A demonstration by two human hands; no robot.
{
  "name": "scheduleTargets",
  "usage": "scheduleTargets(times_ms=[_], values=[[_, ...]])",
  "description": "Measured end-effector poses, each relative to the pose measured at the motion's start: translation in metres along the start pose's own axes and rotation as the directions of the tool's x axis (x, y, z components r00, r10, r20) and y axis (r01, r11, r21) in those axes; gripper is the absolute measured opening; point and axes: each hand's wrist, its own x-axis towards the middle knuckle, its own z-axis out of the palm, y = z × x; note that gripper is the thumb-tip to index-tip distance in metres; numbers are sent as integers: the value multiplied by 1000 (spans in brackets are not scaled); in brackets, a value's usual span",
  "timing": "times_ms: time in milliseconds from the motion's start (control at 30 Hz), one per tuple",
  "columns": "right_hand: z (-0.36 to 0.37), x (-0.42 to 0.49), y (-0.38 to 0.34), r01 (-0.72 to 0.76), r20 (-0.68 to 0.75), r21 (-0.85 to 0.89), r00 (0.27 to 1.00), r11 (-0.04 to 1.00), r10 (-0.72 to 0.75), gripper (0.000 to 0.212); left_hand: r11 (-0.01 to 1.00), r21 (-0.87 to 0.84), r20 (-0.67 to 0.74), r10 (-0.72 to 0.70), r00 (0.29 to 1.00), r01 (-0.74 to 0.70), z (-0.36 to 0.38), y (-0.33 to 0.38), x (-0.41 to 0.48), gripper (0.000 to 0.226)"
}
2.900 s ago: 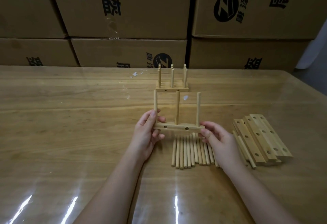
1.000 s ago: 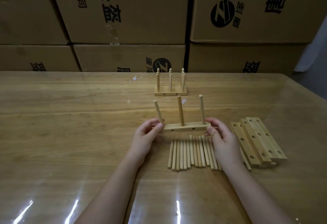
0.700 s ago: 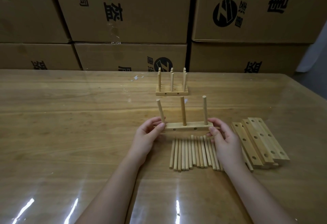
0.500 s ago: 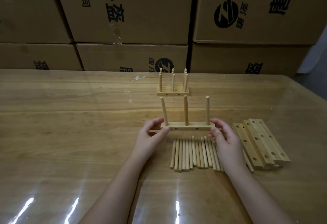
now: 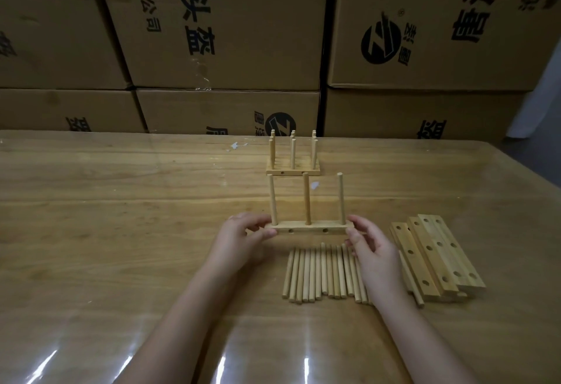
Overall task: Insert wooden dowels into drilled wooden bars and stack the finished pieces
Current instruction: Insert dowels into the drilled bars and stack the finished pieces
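In the head view, both forearms are seen reaching forward from the lower edge, converging on a drilled wooden bar (image 5: 309, 228) held level near the middle of the table (image 5: 121, 232). The bar's left end is pinched by the left hand (image 5: 239, 238), with the thumb laid along the near face and the fingers curled behind it. The right end is pinched in the same way by the right hand (image 5: 373, 250), its thumb on the near side and its fingers wrapped over the far side. Three upright dowels (image 5: 307, 198) are seated in the bar's top, one near each end and one in the middle; two open holes are shown in its near face. Whether the bar rests on the table or is held just off it cannot be told.

Just in front of the bar, a row of loose dowels (image 5: 318, 274) is laid side by side, partly covered by the right wrist. To the right, a pile of drilled bars (image 5: 437, 259) is laid flat. Beyond the held bar, the finished pieces (image 5: 293, 168) are set together with their dowels upright. Stacked cardboard boxes (image 5: 230, 19) are seen behind the table.
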Motion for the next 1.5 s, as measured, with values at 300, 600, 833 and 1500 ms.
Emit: scheduleTargets(times_ms=[300,600,833,1500], values=[[3,5,2,31,19,-167,999,985,-29,21,994,34,-72,-101,992,103,-3,-22,49,35],[4,9,7,74,56,-234,996,969,-63,7,975,77,12,-209,978,207,30,-35,102,36],[10,9,9,107,63,-253,994,961,-94,2,964,115,15,-242,970,238,35,-39,142,40],[10,9,10,100,-1,-202,995,974,-103,17,906,327,-119,-243,963,269,53,-65,191,62]])
